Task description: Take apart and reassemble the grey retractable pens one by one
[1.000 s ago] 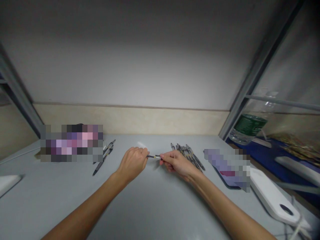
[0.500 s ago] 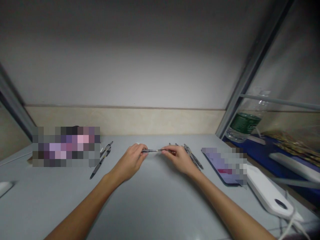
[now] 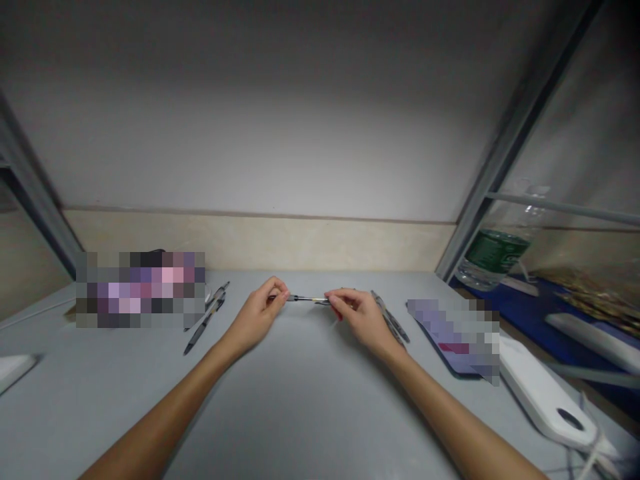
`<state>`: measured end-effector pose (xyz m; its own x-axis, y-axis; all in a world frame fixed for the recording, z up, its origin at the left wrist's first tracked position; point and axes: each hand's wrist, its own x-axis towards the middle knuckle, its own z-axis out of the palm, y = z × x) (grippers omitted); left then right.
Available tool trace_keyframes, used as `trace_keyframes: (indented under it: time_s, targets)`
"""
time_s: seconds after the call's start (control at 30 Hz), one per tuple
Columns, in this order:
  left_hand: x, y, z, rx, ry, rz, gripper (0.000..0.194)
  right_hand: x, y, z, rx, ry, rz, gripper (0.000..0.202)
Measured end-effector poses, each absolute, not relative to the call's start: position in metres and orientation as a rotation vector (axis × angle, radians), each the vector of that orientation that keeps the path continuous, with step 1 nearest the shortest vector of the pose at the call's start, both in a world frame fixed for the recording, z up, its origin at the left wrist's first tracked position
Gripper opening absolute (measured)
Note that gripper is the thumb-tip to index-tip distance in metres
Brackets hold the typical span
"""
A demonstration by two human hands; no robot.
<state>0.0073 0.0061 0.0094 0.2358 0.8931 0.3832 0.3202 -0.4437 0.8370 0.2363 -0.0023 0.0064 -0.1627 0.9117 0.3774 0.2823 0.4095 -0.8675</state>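
Note:
My left hand (image 3: 261,312) is closed in a pinch on one end of a slim pen (image 3: 309,299), held level above the grey desk. The fingertips of my right hand (image 3: 361,315) pinch the pen's other end, where a dark clip-like piece shows. A thin, pale and yellowish length, seemingly the refill, is exposed between the two hands. Close to my right hand lie several grey pens (image 3: 395,321), partly hidden behind it. Left of my left hand, more dark pens (image 3: 203,330) rest on the desk.
A phone (image 3: 445,343) and a white oblong device (image 3: 543,393) with a cable lie on the right. A green-labelled bottle (image 3: 495,252) stands beyond the metal frame. At the left are a blurred-out pinkish item (image 3: 150,290) and a white object's edge (image 3: 15,370).
My hands have drawn slightly apart, and more of the thin length shows between them. The fingers of my right hand have curled more. The camera view has shifted slightly.

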Motion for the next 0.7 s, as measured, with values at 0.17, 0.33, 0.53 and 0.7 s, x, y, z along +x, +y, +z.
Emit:
trace_keyframes:
  time_s: [0.17, 0.33, 0.53, 0.7]
  targets:
    - [0.0051, 0.0087, 0.0095, 1.737, 0.939, 1.154, 0.021, 0.2365, 0.0018, 0.0074, -1.051, -1.415, 0.966, 0.026]
    - [0.0067, 0.0129, 0.0033, 1.487, 0.876, 1.228, 0.023, 0.2385, -0.0003, 0.0100, -0.986, -1.450, 0.876, 0.025]
    - [0.0109, 0.0084, 0.0054, 1.405, 0.836, 1.266, 0.024, 0.2345, -0.0037, 0.0136, -1.125, -1.449, 1.030, 0.041]
    - [0.0099, 0.0109, 0.0029, 1.384, 0.825, 1.297, 0.023, 0.2389, -0.0010, 0.0125, -0.993, -1.465, 1.077, 0.027]
